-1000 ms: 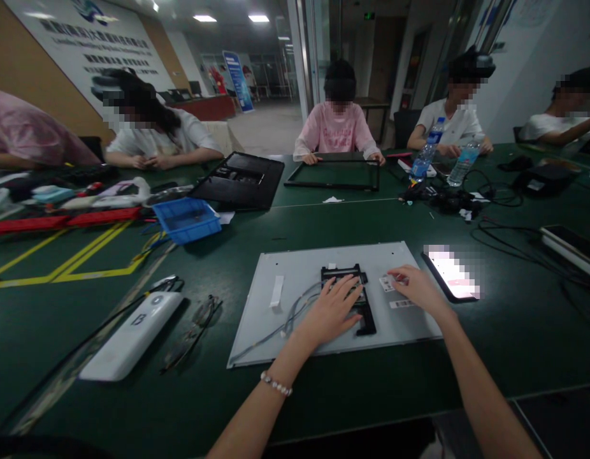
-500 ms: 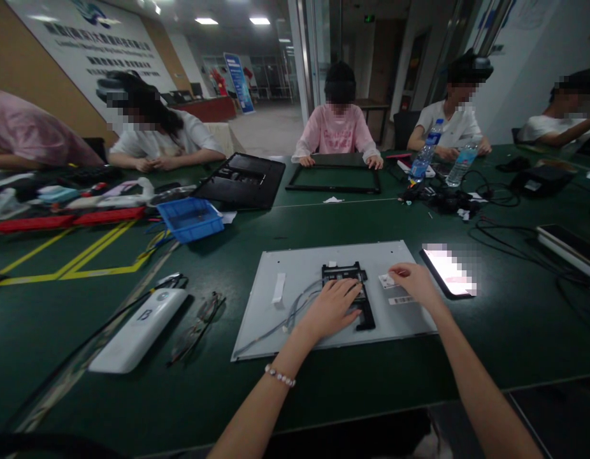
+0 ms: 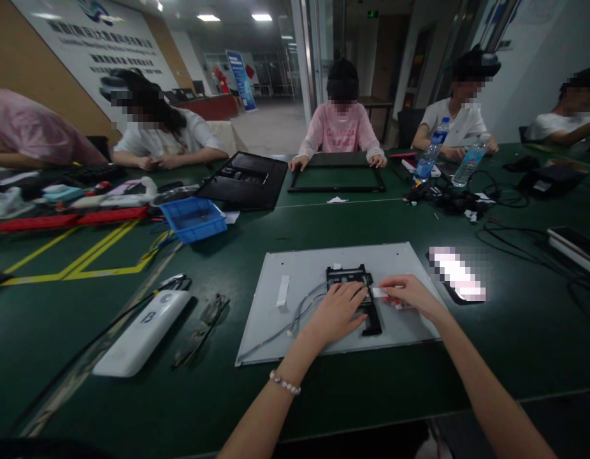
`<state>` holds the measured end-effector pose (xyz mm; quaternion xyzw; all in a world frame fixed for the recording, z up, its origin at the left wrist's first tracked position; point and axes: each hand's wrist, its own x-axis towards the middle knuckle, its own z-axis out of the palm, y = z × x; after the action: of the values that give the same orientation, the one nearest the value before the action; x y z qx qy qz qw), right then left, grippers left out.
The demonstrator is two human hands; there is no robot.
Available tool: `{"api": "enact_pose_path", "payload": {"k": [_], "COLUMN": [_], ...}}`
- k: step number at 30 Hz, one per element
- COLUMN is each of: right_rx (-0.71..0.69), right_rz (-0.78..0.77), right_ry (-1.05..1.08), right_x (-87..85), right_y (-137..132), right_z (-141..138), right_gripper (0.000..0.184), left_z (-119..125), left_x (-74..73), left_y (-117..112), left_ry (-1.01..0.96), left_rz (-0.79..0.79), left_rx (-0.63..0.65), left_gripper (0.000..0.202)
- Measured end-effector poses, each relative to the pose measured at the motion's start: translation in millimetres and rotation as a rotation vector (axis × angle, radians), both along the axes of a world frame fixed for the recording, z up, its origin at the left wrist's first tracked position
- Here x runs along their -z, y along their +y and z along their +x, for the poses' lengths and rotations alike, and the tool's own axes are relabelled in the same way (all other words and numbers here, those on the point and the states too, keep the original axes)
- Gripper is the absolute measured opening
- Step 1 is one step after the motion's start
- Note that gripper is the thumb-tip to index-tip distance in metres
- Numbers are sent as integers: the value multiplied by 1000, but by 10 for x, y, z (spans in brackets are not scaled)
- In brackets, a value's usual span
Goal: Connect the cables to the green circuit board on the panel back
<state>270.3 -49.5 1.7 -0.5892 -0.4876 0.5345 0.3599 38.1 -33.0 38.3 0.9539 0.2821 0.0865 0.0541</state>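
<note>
A grey-white flat panel [image 3: 266, 325], like the back of a display, lies on the table in front of me. On it sits a black plastic bracket [image 3: 373, 322], with grey cables [image 3: 302, 305] running off to the left. My left hand [image 3: 340, 312] rests on the bracket, fingers stretched out and covering part of it. To its right, my right hand [image 3: 407, 294] pinches a small white piece of tape [image 3: 378, 292] at the bracket's right edge. A separate white strip [image 3: 282, 291] is on the panel's left side.
Beside the panel are a lit phone [image 3: 460, 274], a pair of glasses [image 3: 199, 331] and a white power bank [image 3: 142, 331]. Farther back stand a blue bin [image 3: 194, 223], a black cover [image 3: 247, 182] and two bottles [image 3: 469, 162]. Across the table, a person holds a black frame [image 3: 336, 189].
My right hand has moved left with the white tape, from the panel's surface to the bracket's edge. My left hand stays on the bracket. The view has shifted slightly.
</note>
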Motion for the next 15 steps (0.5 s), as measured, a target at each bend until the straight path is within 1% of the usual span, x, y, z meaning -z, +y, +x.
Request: {"api": "enact_pose_path", "payload": {"k": [4,10,15], "right_rx": [-37,-112,-119], "right_rz": [23,160,230], "right_ry": [-75,-213,-231], "right_x": [1,-35,-47], "right_y": [18,25,18], "right_z": [-18,-25,-52], "right_gripper": [26,21,19], "left_z": [2,27,99], "left_x": [-4,-25,-32], "left_y": [8,-19,-93], "left_ry": [13,55,115], "left_rz": [1,43,105], "left_rx": [-4,-15,12], "left_gripper": [51,53,50]}}
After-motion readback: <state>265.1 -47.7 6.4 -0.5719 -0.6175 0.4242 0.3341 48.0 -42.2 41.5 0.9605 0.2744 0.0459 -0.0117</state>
